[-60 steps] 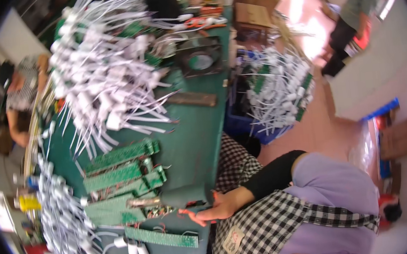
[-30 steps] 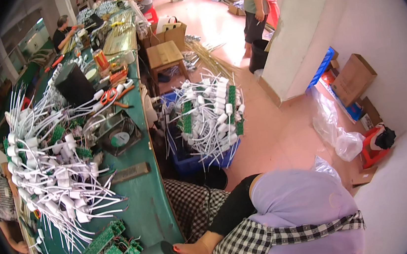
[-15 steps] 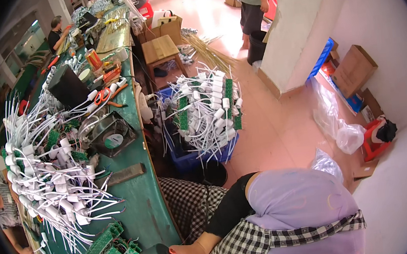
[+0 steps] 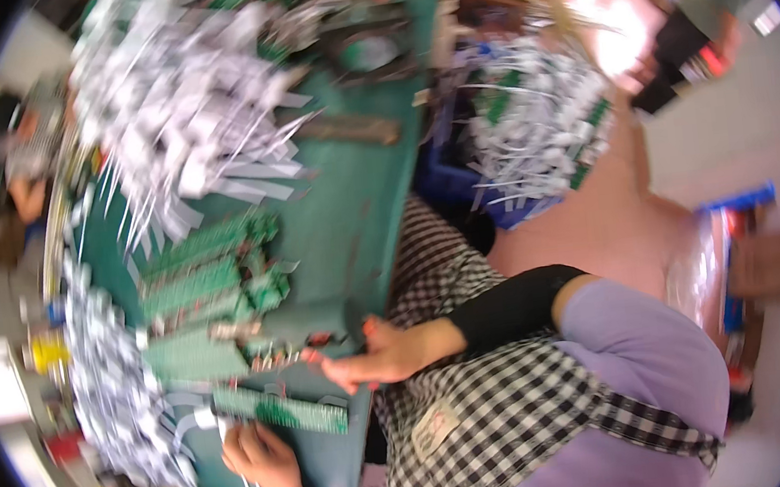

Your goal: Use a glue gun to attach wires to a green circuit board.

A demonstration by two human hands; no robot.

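Observation:
Motion blur softens the whole head view. My right hand (image 4: 382,351) is wrapped round the grip of a grey-green handheld tool (image 4: 318,325), which looks pistol-shaped; its exact kind is not clear. One finger stretches forward along it. Lower down, my left hand (image 4: 266,461), wearing a gold-coloured wristband, has its fingers curled, seemingly round white wires (image 4: 222,430). Just beyond those fingers, a green circuit board strip (image 4: 279,410) lies on the green tabletop (image 4: 340,220), a white cap by its left end. Stacked green circuit boards (image 4: 199,282) are beside the tool.
A large heap of white wired caps (image 4: 184,94) covers the upper table, and another pile (image 4: 118,367) runs along the left. A metal bar (image 4: 349,129) and a black fan (image 4: 370,51) lie farther up. Beside the table, a blue crate (image 4: 449,175) overflows with wired parts. Another person sits across.
The view has swung, so the table and heaps sit differently and more of my lap shows. My left hand and the board strip beside it have come into view. The right hand keeps the tool.

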